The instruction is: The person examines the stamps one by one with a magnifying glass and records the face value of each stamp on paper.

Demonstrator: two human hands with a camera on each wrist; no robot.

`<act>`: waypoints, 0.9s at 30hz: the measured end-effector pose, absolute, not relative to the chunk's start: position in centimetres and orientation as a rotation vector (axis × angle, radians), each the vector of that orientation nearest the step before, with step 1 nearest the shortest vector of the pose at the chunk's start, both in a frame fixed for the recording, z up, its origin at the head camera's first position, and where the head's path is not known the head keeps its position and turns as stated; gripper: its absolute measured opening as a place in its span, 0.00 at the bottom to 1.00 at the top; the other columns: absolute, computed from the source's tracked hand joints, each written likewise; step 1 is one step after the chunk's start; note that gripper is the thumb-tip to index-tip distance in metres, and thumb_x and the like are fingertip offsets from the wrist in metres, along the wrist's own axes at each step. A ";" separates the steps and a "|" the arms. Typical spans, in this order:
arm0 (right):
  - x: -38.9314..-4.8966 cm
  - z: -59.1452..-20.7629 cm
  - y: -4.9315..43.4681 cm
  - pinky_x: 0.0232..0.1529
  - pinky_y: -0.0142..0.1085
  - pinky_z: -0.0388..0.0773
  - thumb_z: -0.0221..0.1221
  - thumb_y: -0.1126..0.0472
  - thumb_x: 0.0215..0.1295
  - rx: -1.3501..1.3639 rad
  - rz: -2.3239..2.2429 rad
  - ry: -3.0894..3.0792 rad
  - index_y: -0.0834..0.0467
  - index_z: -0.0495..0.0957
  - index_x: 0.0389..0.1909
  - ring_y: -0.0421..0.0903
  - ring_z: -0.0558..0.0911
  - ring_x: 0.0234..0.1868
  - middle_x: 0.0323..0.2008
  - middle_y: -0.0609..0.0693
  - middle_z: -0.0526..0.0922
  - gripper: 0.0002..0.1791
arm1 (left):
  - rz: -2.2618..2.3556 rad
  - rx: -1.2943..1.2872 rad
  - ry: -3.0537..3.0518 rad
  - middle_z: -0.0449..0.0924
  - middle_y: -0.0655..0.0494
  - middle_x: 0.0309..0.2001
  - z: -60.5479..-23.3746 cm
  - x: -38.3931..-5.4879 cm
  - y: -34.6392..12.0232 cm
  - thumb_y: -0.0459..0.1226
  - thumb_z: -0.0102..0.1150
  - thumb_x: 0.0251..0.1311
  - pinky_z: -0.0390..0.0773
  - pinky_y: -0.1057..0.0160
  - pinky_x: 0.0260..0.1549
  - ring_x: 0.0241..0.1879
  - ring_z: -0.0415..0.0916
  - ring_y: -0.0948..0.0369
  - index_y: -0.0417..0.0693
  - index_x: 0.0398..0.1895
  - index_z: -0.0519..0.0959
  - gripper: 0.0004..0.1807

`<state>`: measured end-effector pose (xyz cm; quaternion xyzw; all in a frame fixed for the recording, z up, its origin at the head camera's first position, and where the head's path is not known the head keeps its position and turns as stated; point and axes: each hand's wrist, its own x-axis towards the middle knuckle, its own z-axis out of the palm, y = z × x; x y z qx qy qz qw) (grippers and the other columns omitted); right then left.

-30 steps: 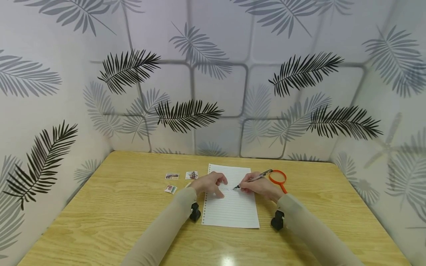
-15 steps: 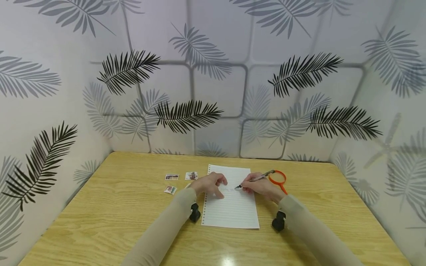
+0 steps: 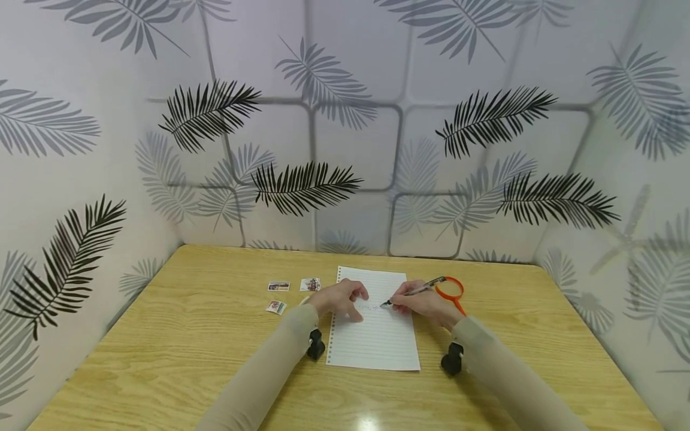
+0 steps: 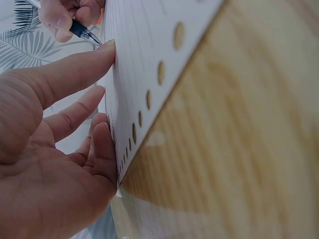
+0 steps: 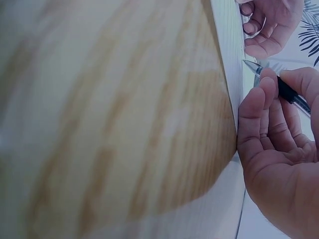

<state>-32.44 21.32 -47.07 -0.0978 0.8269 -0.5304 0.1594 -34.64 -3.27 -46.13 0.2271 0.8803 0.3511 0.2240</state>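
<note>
A lined sheet of paper point(image 3: 372, 344) with punched holes down its left edge lies on the wooden table. My right hand point(image 3: 426, 302) pinches a pen point(image 3: 417, 289) with a black grip, its tip at a short line of handwriting point(image 3: 371, 307) on the sheet. In the right wrist view the pen point(image 5: 286, 90) sits between thumb and forefinger, the other fingers curled below. My left hand point(image 3: 338, 297) rests on the paper's left part. Thumb and fingertips of the left hand point(image 4: 55, 144) press on the sheet near the holes, fingers relaxed and holding nothing.
An orange-rimmed magnifying glass point(image 3: 462, 307) lies just right of my right hand, partly behind it. Several small picture stamps point(image 3: 278, 287) lie left of the sheet. A patterned wall point(image 3: 350, 149) stands behind the table point(image 3: 205, 317).
My right hand and the pen have shifted slightly to the right along the written line. My left hand stays in place on the paper.
</note>
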 end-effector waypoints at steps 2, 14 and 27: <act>-32.4 -47.1 21.3 0.35 0.32 0.76 0.63 0.58 0.65 -0.286 -1.512 2.365 0.63 0.78 0.35 0.41 0.78 0.29 0.27 0.46 0.84 0.11 | 0.968 0.626 2.430 0.65 0.53 0.40 -46.1 -34.6 -3.3 0.30 0.73 0.50 0.64 0.59 0.43 0.43 0.62 0.57 0.48 0.49 0.77 0.22; -32.3 -47.0 21.2 0.34 0.32 0.77 0.62 0.62 0.65 -0.265 -1.559 2.339 0.63 0.77 0.33 0.41 0.78 0.29 0.27 0.48 0.83 0.07 | 0.983 0.641 2.425 0.65 0.53 0.39 -45.9 -34.4 -3.4 0.30 0.72 0.50 0.63 0.59 0.42 0.42 0.61 0.57 0.48 0.49 0.76 0.22; -32.4 -46.9 21.4 0.35 0.32 0.76 0.63 0.59 0.65 -0.267 -1.500 2.360 0.63 0.79 0.35 0.42 0.78 0.29 0.27 0.47 0.83 0.10 | 0.984 0.638 2.424 0.64 0.53 0.39 -46.0 -34.6 -3.3 0.29 0.73 0.50 0.63 0.60 0.41 0.41 0.61 0.57 0.47 0.48 0.77 0.22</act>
